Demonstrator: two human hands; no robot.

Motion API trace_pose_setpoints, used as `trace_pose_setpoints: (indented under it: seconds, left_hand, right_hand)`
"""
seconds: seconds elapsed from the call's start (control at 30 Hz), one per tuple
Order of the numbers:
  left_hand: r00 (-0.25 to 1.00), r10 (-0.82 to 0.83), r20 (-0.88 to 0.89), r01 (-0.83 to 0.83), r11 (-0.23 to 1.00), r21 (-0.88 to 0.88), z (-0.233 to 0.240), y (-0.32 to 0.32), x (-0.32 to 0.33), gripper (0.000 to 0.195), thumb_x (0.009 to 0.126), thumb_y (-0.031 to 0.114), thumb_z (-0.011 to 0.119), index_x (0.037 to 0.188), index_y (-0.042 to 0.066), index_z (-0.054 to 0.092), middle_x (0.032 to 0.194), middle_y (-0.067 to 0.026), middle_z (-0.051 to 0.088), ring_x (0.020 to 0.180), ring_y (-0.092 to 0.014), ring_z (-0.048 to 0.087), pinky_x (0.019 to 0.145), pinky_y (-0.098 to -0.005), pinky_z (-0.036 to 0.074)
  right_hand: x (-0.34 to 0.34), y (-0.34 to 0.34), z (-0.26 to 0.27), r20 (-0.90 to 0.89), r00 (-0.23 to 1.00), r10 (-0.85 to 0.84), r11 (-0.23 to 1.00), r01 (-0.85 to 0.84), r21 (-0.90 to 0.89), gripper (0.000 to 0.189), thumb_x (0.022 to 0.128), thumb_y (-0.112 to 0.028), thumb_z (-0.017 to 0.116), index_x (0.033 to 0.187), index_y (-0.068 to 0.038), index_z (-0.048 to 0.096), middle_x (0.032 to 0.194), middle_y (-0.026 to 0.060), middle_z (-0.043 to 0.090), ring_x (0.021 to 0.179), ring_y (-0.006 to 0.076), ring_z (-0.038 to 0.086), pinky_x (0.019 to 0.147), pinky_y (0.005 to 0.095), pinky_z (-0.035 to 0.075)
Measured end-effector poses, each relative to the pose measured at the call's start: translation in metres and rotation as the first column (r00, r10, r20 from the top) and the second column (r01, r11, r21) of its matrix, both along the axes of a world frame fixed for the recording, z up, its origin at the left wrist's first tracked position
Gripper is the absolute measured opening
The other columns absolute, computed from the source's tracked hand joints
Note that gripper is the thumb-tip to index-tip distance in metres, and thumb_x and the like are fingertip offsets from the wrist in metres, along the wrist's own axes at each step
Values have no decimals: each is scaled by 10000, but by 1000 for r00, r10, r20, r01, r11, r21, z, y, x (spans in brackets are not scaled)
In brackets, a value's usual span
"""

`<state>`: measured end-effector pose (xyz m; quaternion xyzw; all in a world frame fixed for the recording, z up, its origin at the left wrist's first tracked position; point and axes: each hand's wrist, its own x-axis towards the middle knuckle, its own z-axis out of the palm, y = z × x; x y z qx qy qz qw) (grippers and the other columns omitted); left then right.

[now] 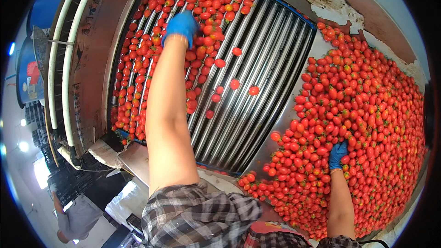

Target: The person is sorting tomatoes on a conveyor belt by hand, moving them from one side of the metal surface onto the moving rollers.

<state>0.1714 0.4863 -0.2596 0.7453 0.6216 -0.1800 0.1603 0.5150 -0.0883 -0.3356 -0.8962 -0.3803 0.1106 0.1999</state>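
Note:
My left hand (182,27), in a blue glove, reaches over the far part of a bed of metal rollers (255,75). It is blurred and touches or hovers just above the red cherry tomatoes (206,43) there; its fingers are hidden. On the right, a large heap of cherry tomatoes (372,110) slopes beside the rollers. My right hand (339,155), also blue-gloved, is pushed into this heap. Tomatoes cover its fingertips, so its grip does not show. A few loose tomatoes (235,84) are scattered on the rollers between my hands.
A smooth metal plate (263,144) runs between rollers and heap. Along the left stand a rust-brown panel (91,58) and white pipes (70,48), with blue drums (31,72) beyond. Another person (79,217) is at lower left, near stacked black crates (36,124).

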Motion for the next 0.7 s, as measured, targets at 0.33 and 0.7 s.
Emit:
trace_pose_setpoints:
  seconds: [0.33, 0.7]
  left_hand:
    - [209, 464, 861, -593, 760, -265, 17, -34, -106, 305, 892, 342, 604, 915, 39, 631, 764, -60, 624, 669, -139, 580, 585, -319, 489]
    - [918, -50, 393, -71, 955, 287, -7, -179, -167, 745, 804, -41, 565, 1408, 351, 373, 1453, -141, 330, 1321, -389, 329, 956, -596, 403]
  right_hand:
    - [5, -2, -10, -35, 999, 8, 1000, -8, 1, 372, 924, -175, 473, 1228, 40, 488, 1153, 252, 579, 1059, 401, 565, 878, 413, 458]
    - [9, 5, -16, -33, 998, 45, 996, -42, 82, 364, 953, -221, 468, 1214, 30, 499, 1139, 231, 588, 1030, 370, 580, 859, 389, 468]
